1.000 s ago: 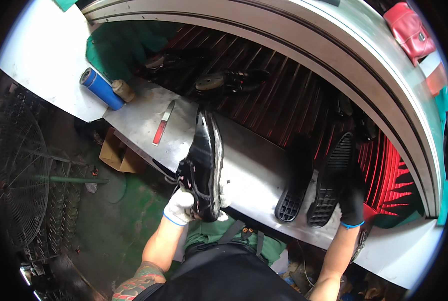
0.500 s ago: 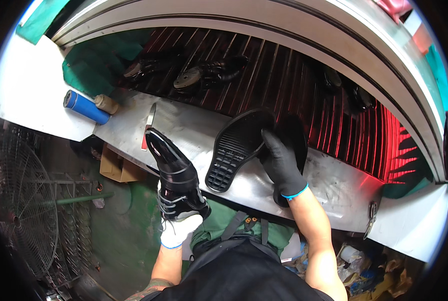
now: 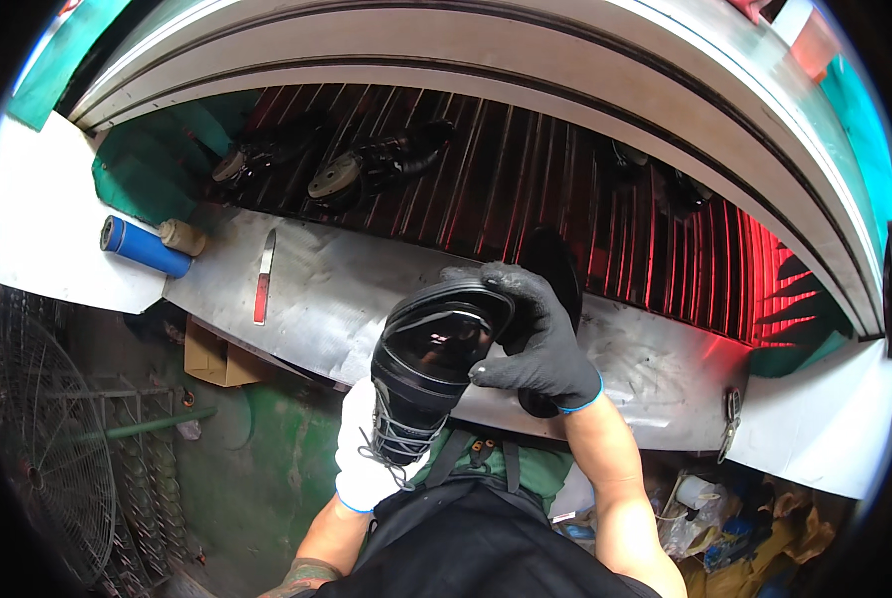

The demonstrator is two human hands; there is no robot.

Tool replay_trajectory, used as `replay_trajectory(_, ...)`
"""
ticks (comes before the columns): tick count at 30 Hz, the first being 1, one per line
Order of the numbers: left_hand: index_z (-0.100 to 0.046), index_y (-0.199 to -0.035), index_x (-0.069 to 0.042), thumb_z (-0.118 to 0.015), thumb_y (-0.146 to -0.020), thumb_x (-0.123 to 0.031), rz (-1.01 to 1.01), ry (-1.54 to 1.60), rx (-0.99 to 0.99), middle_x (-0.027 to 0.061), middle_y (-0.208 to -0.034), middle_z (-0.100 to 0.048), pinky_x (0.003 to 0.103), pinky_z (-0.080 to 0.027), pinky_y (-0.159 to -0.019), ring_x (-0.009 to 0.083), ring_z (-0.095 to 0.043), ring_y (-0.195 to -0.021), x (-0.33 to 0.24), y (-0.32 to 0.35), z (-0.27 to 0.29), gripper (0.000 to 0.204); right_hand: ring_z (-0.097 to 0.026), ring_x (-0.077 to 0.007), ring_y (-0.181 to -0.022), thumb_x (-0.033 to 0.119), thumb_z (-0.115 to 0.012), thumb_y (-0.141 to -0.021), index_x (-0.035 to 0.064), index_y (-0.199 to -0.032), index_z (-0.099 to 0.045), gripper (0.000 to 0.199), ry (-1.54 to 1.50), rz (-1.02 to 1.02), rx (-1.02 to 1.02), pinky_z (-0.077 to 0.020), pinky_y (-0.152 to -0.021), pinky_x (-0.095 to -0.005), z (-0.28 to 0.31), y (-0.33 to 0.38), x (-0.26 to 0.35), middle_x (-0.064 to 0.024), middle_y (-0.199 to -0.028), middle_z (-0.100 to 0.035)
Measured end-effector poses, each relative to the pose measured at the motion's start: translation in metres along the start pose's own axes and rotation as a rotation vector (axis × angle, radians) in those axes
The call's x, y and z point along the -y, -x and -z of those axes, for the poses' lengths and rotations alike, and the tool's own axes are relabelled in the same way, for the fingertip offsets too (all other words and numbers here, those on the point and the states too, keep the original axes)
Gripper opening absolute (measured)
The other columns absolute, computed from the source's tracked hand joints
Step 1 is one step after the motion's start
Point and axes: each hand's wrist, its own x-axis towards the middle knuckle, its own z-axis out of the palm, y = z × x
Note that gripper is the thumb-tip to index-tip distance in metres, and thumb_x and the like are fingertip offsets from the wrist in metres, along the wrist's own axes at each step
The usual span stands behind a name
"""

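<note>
A glossy black lace-up shoe (image 3: 436, 339) with grey laces is held toe-up in front of my body. My left hand (image 3: 354, 458), in a white glove, is closed around its heel end. In a dark grey glove, my right hand (image 3: 545, 344) curls over the toe end, gripping a black shoe sole (image 3: 428, 291) whose rim shows around the toe; most of that sole is hidden behind the shoe. Another black sole (image 3: 555, 264) lies on the metal table beyond my right hand, partly covered by it.
A red-handled knife (image 3: 263, 284), a blue roll (image 3: 147, 247) and a tan roll (image 3: 182, 237) lie on the left. Several black shoes (image 3: 386, 159) rest on the slatted rollers (image 3: 516, 169) under a curved hood. Snips (image 3: 732, 424) hang by the right edge; a fan (image 3: 42, 458) stands lower left.
The shoe has moved right and turned toe-up to meet the sole. My right hand has brought the sole against the shoe's toe. The whole view has shifted slightly.
</note>
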Motion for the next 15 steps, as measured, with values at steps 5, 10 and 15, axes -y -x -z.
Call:
replay_trajectory(5, -0.051, -0.14, 0.0, -0.087, -0.071, -0.015, -0.012, 0.009, 0.019, 0.0168, -0.125, -0.066, 0.04, -0.054, -0.1, 0.0325, -0.067, -0.113, -0.014, -0.017, 0.0, 0.08, -0.05, -0.0273, -0.144, 0.006, -0.095, -0.075, 0.0043, -0.15, -0.049, 0.088, -0.013, 0.061, 0.035, -0.0395, -0.123, -0.044, -0.002, -0.002, 0.002, -0.0171, -0.157, -0.051)
replay_trajectory(10, -0.047, -0.143, 0.0, -0.088, -0.07, -0.016, 0.043, 0.051, 0.051, 0.015, -0.126, -0.066, 0.04, -0.054, -0.1, 0.0287, -0.067, -0.113, -0.001, -0.004, -0.002, 0.085, -0.051, -0.0261, -0.144, 0.004, -0.094, -0.076, 0.0039, -0.151, -0.048, 0.087, 0.002, 0.053, 0.063, -0.0404, -0.122, -0.0431, -0.001, -0.006, 0.0, -0.0175, -0.156, -0.051)
replay_trajectory(15, -0.046, -0.144, 0.001, -0.089, -0.069, -0.016, 0.023, 0.059, 0.01, 0.0146, -0.127, -0.065, 0.04, -0.053, -0.1, 0.027, -0.066, -0.113, 0.0, -0.002, -0.005, 0.088, -0.052, -0.025, -0.143, 0.004, -0.093, -0.077, 0.0023, -0.15, -0.049, 0.086, -0.061, 0.064, 0.056, -0.041, -0.122, -0.0421, -0.002, -0.004, -0.003, -0.0168, -0.156, -0.052)
